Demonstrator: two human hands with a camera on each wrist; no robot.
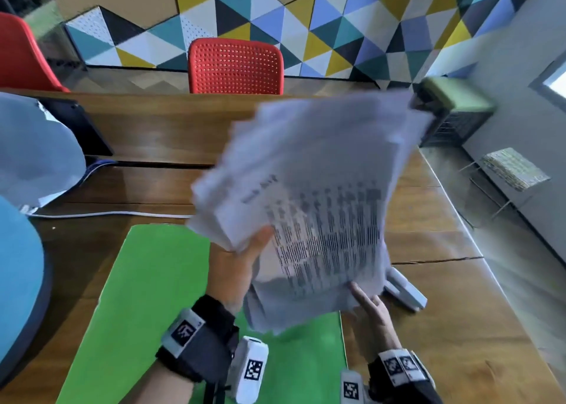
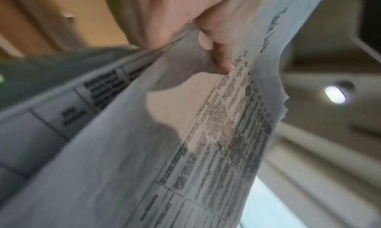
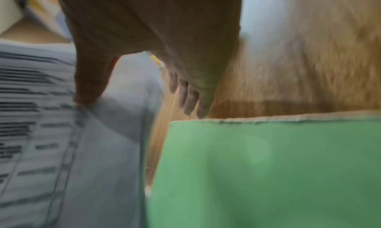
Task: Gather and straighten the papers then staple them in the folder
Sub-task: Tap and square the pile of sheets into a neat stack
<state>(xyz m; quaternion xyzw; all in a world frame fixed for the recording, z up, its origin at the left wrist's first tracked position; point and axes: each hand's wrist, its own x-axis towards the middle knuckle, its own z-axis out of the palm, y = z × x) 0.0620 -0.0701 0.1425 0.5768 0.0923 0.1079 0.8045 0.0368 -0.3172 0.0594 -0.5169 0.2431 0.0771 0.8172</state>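
A blurred stack of printed papers (image 1: 309, 189) is lifted off the table, its sheets fanned and uneven. My left hand (image 1: 245, 259) grips its lower left edge, with the thumb (image 2: 218, 50) on the top sheet and the fingers hidden underneath. My right hand (image 1: 369, 304) is at the stack's lower right corner; its thumb (image 3: 88, 88) touches the paper and its fingers (image 3: 189, 99) are straight and hold nothing. The green folder (image 1: 153, 281) lies flat on the wooden table below the papers. A white stapler (image 1: 404, 290) lies on the table just right of the papers.
A red chair (image 1: 235, 66) stands behind the far table edge, another (image 1: 21, 57) at the far left. A white cable (image 1: 107, 213), a dark flat device (image 1: 88, 131) and pale blue shapes (image 1: 33, 152) occupy the left. A green-topped box (image 1: 453, 109) sits far right near the table's edge.
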